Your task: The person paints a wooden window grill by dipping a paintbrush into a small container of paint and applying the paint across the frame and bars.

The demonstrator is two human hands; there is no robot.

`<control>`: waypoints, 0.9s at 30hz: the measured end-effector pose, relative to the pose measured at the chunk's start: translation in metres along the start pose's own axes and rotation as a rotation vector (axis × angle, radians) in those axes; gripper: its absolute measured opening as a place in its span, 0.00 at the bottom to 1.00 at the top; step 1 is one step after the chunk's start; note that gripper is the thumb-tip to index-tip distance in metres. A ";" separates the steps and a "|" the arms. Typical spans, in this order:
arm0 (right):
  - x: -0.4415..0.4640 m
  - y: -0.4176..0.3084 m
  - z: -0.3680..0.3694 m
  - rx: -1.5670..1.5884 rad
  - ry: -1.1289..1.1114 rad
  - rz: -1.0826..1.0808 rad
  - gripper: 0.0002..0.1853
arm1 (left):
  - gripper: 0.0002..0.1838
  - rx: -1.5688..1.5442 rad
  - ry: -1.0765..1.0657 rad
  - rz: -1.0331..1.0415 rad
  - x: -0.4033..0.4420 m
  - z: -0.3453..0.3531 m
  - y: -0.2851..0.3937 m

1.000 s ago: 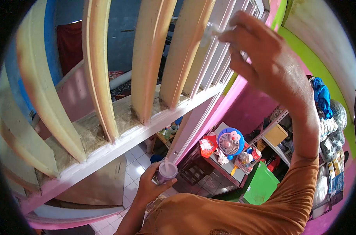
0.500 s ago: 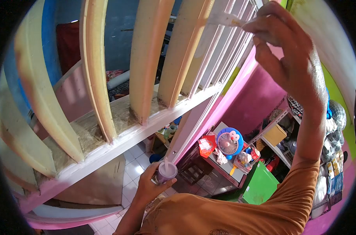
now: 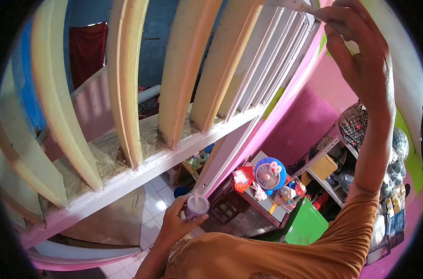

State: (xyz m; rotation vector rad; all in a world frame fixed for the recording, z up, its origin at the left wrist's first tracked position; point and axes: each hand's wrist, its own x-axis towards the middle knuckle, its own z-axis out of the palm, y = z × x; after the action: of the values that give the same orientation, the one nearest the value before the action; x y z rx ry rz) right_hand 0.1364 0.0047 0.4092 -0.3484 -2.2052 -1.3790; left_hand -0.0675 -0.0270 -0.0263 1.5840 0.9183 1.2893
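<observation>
My left hand (image 3: 180, 222) is wrapped round a small clear plastic cup (image 3: 197, 208) with pale, whitish paint inside. A white stick or drip stands up in the cup. High at the upper right, my right hand (image 3: 360, 51) pinches the handle of a whitish paintbrush (image 3: 299, 5), whose far end runs toward the upper slats and is partly cut off by the frame's top. Cream-coloured vertical slats (image 3: 181, 69) stand in a white-painted frame (image 3: 174, 160). The slats nearest the brush are white (image 3: 267, 60). Dirt shows on the ledge between the slat bases.
Below stands a table with a blue fan (image 3: 269, 176) and a red packet (image 3: 243, 178) on it. A green box (image 3: 308, 223), a loaded shelf (image 3: 321, 160) and bundled bags (image 3: 353, 123) are at the right. White floor tiles (image 3: 153, 204) show underneath.
My right hand has moved up and to the right with the paintbrush. The view has shifted slightly; my left hand still holds the cup low down.
</observation>
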 end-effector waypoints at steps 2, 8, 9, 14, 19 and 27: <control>-0.014 -0.006 -0.004 -0.034 -0.153 0.183 0.12 | 0.33 -0.002 0.007 0.000 0.000 0.000 0.001; -0.022 -0.044 -0.007 0.064 -0.397 0.157 0.11 | 0.33 -0.004 0.015 -0.020 -0.002 -0.002 -0.001; -0.025 -0.046 -0.005 0.092 -0.344 0.200 0.10 | 0.34 0.016 0.018 0.000 -0.002 -0.002 -0.006; -0.034 -0.046 0.008 0.314 -0.155 0.477 0.08 | 0.35 0.009 0.003 0.016 -0.001 -0.001 -0.005; -0.044 -0.062 0.029 0.557 -0.262 0.805 0.10 | 0.35 0.019 0.013 0.024 -0.001 0.003 -0.003; -0.031 -0.053 0.034 0.158 -0.110 0.525 0.07 | 0.33 0.032 0.026 0.015 -0.002 0.004 0.004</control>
State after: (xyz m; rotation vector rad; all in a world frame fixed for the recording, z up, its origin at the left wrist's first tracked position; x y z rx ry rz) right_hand 0.1280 0.0131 0.3397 -0.8874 -2.0814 -0.9135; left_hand -0.0642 -0.0311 -0.0237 1.6046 0.9493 1.3143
